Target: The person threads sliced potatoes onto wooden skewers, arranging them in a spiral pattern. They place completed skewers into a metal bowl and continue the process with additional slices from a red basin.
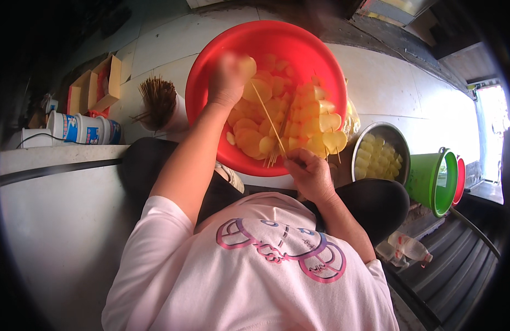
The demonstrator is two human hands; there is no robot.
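My left hand (228,80), blurred, is over the far left part of a red plastic basin (263,35). A thin pale yellow slice (248,67), apparently potato, is held at its fingers. Near the basin's front rim, my right hand (311,171) pinches the lower end of a bare wooden skewer (268,113), which slants up and left over the basin. Loose slices (246,128) lie heaped below it. Skewered slices (317,113) are stacked on the basin's right side, and several bare skewers (275,156) lie between the two heaps.
On the left stand a container of bundled skewers (157,97), a cardboard box (102,85) and white plastic tubs (79,128). To the right are a metal pot (404,142) of skewered slices, a green bucket (424,176), a red bucket (461,180) and plastic bottles (410,247).
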